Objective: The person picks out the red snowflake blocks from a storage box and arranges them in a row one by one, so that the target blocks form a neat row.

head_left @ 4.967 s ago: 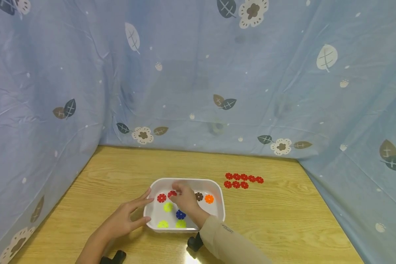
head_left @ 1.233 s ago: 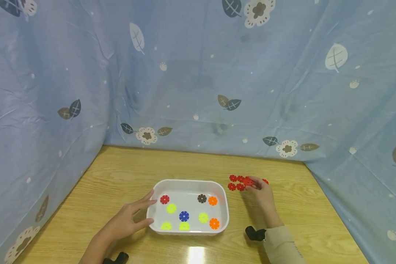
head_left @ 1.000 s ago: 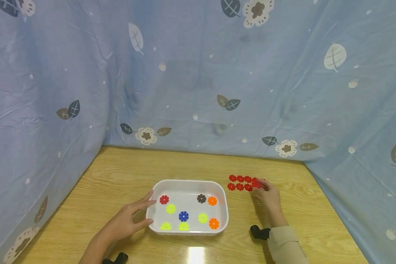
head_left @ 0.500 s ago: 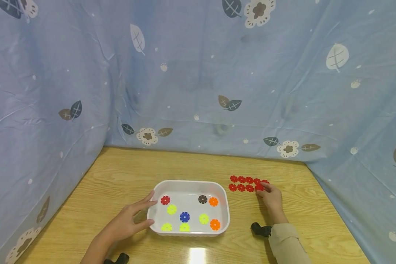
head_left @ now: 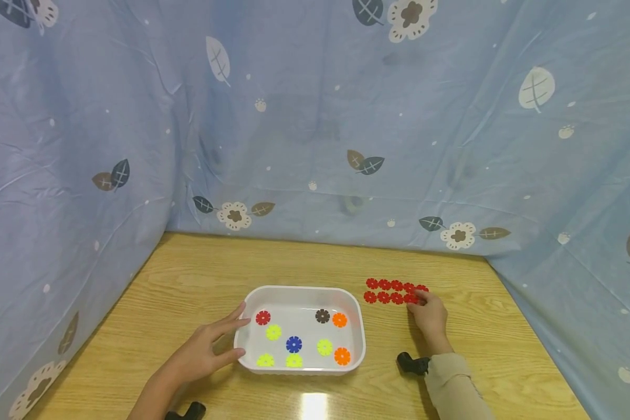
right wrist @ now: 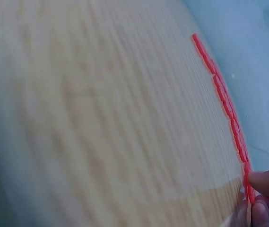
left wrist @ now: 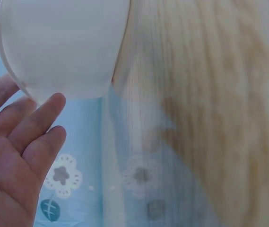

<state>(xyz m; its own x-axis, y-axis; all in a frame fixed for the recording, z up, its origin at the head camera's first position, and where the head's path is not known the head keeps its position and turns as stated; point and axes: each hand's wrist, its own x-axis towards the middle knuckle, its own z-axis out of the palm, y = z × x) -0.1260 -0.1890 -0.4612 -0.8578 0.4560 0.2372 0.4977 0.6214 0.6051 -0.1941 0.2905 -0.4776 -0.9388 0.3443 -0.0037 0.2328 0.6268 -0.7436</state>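
Note:
In the head view my right hand (head_left: 432, 315) is at the near right end of two rows of red snowflake discs (head_left: 384, 297) on the table. Its thumb and a finger pinch the edge of the last red disc (head_left: 410, 298) in the near row; the right wrist view shows the fingertips at the row's end (right wrist: 247, 172). My left hand (head_left: 202, 350) rests with spread, relaxed fingers on the left rim of a white tray (head_left: 359, 326). In the left wrist view, fingertips lie against the tray's outer wall (left wrist: 68, 52).
Inside the tray lie a red disc (head_left: 263, 318), a blue disc (head_left: 294, 344), a brown disc (head_left: 322, 316), two orange discs and several yellow-green ones. A patterned blue cloth (head_left: 315, 146) closes off the wooden table (head_left: 215, 256) at the back and sides.
My right hand has moved from inside the tray to the rows at the right, carrying a red disc to the near row's end. My left hand stays at the tray.

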